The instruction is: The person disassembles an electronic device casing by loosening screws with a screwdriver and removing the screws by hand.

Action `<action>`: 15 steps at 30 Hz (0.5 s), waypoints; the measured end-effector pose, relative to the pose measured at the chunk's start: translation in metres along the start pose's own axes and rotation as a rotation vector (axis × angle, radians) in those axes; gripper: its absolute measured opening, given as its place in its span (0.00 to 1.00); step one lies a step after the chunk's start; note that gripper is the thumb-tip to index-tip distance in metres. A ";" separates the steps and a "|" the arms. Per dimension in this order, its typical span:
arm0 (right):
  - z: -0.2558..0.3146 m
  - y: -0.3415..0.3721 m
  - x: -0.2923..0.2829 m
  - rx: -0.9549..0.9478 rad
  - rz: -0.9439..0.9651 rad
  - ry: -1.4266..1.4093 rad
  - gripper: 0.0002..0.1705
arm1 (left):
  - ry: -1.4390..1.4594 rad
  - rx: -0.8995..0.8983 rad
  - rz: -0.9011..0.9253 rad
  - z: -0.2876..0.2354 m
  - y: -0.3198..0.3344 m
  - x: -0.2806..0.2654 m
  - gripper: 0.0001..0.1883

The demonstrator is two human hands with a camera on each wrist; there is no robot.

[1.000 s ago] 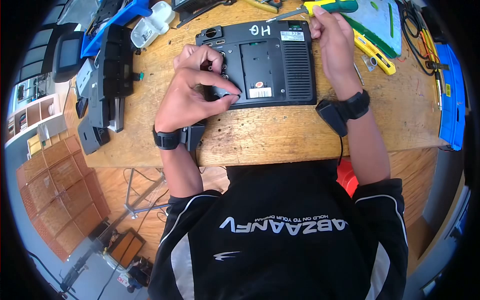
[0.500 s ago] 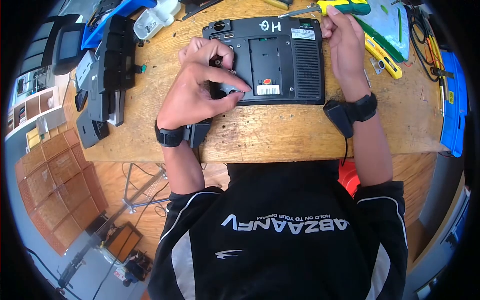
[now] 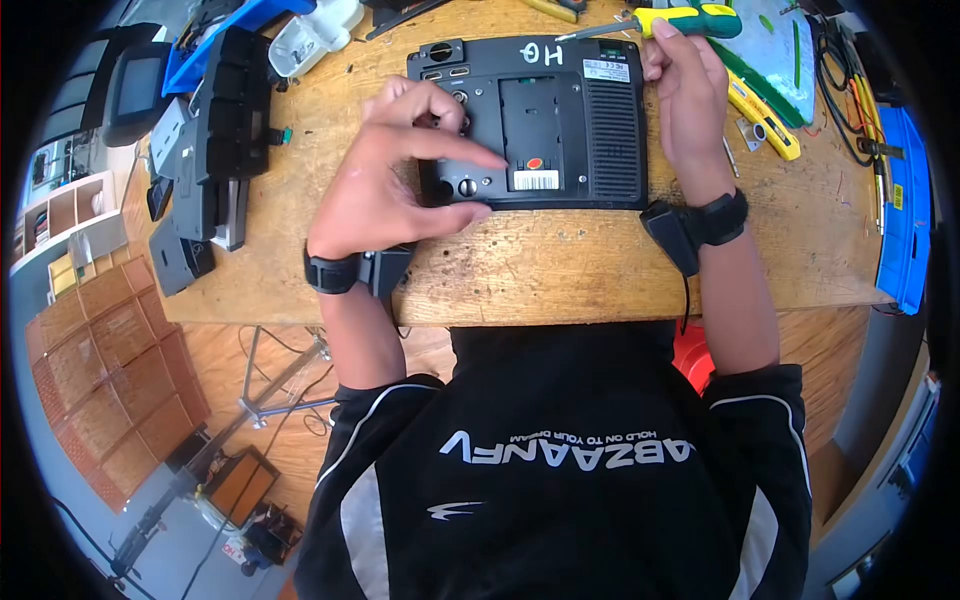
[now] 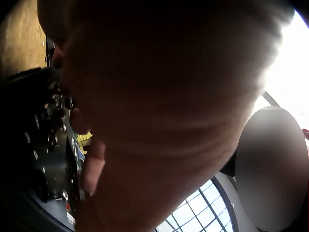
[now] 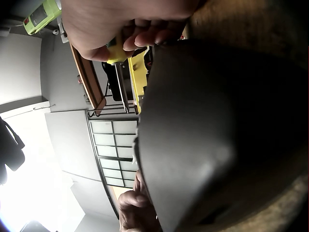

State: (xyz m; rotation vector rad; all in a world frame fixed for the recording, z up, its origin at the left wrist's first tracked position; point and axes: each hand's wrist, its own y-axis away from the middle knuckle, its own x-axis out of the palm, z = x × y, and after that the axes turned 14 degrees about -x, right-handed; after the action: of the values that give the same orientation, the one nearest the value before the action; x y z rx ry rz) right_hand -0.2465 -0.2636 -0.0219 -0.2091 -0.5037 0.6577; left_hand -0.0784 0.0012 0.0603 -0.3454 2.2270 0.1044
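Observation:
A flat black device (image 3: pixel 615 140) with "HQ" written on it lies back side up on the wooden bench, showing a recessed bay, a barcode sticker and a ribbed vent. My left hand (image 3: pixel 370 190) is over its left edge, thumb and index finger spread apart with nothing between them. Just right of that gap sits a round silver fitting (image 3: pixel 467 187). The other left fingers curl beside the connectors, partly hidden. My right hand (image 3: pixel 692 110) grips a yellow-green screwdriver (image 3: pixel 705 20) at the device's top right corner, the shaft pointing left across its far edge.
A yellow utility knife (image 3: pixel 760 110) lies right of the right hand, near a green-edged board (image 3: pixel 775 60). Cables and a blue bin (image 3: pixel 905 220) line the right side. Black housings (image 3: pixel 225 130) and a white container (image 3: pixel 305 50) stand at the left.
The left thumb and index finger, closed together at the device's lower left corner before, have parted, uncovering the silver fitting. The right hand keeps its hold on the screwdriver.

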 end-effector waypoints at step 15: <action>0.016 -0.003 -0.004 -0.053 0.055 0.099 0.10 | 0.084 -0.178 -0.112 0.011 -0.005 0.010 0.64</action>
State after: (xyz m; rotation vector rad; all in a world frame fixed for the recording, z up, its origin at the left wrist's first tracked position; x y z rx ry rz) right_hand -0.2556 -0.2681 -0.0080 -0.3045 -0.4215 0.6842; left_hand -0.0742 -0.0039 0.0455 -0.5806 2.2816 0.2330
